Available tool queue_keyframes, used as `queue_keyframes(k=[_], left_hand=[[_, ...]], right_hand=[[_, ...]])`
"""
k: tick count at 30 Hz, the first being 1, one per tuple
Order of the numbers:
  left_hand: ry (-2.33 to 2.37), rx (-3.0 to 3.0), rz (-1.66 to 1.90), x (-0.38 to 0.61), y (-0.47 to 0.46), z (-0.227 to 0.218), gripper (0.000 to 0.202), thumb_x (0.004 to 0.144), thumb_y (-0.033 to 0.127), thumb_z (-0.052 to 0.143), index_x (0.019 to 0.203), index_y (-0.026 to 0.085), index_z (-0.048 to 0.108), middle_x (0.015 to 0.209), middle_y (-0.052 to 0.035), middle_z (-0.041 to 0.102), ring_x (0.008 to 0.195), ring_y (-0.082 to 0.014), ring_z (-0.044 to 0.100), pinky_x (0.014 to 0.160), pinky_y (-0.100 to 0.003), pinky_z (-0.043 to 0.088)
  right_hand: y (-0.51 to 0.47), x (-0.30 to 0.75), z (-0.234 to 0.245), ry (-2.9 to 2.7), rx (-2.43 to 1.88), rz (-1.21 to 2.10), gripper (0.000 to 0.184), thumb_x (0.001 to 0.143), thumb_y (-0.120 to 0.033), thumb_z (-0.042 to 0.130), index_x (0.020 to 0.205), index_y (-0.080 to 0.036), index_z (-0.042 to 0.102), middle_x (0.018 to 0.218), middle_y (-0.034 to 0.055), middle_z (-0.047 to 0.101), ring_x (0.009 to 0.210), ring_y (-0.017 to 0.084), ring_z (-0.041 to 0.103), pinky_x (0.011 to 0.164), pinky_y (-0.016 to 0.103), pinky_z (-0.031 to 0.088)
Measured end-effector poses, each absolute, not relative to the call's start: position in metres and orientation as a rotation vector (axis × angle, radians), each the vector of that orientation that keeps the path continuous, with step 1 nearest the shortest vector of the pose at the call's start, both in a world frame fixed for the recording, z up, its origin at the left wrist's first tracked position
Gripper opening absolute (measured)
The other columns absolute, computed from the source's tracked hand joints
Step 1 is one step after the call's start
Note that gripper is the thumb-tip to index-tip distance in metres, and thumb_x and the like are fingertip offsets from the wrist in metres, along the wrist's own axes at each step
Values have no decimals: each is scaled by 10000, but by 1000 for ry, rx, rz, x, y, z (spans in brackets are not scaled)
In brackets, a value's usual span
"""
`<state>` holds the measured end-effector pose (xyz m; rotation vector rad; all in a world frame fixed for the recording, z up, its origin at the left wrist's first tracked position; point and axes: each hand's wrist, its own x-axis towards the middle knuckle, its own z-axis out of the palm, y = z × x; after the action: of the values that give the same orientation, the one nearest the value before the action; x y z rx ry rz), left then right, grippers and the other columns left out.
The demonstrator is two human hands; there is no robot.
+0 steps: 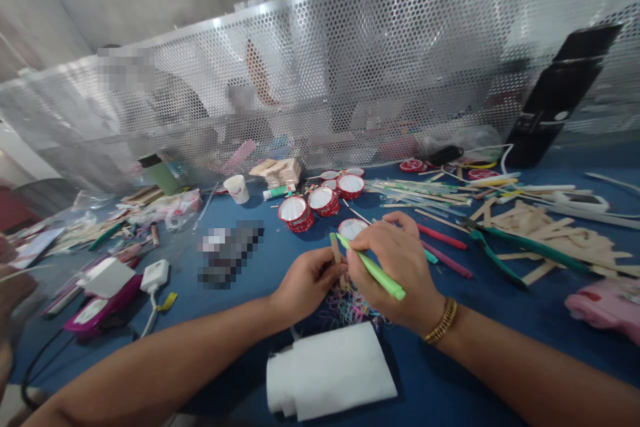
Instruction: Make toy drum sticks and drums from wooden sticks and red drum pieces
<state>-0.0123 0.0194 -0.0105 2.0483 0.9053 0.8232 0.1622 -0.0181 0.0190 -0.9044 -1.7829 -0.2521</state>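
My left hand pinches a small wooden stick held upright over the blue table. My right hand is closed round a light green pen-like stick whose tip meets the wooden stick. A tangle of thin coloured threads lies just under both hands. Beyond my fingers sit several small red-rimmed round caps with white tops.
A folded white cloth lies near the front edge. Green-handled pliers rest on a heap of wooden sticks at right, beside a pink object. A white charger and a pink device sit left. A perforated metal screen stands behind.
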Motion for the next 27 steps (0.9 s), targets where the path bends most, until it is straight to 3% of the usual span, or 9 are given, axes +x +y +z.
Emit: queue_keyframes(k=[4,9,15,27], left_hand=[[866,2057,835,-12,19,-8,231,923,310,521,814,145,640,750,-16,609,727,-152,524,685,-237,438],[924,2056,819,-13,20,-10,262,931,346,517,826,141,641,711,-6,583,646,-130,481,618,-227,417],[842,2032,840,-12,19,-9,188,918,271,525,863,141,651,782,-13,617,736,-144,518,681,-232,432],[842,2024,849,-11,20,-10,202,913,278,535,795,144,632,718,-1,588,714,-147,528,698,-250,450]], right_hand=[[-19,161,20,-1833,-878,-255,71,852,-168,554,803,-216,536,697,-20,640,697,166,614,934,460,353],[-17,163,19,-1770,-925,-253,59,852,-177,559,809,-215,543,724,-10,636,722,168,613,942,453,358],[-18,161,19,-1832,-887,-240,63,864,-178,553,808,-206,551,708,-12,641,717,167,612,945,458,343],[-17,161,19,-1848,-878,-237,62,868,-180,553,813,-208,548,705,-13,645,706,167,609,930,460,349]])
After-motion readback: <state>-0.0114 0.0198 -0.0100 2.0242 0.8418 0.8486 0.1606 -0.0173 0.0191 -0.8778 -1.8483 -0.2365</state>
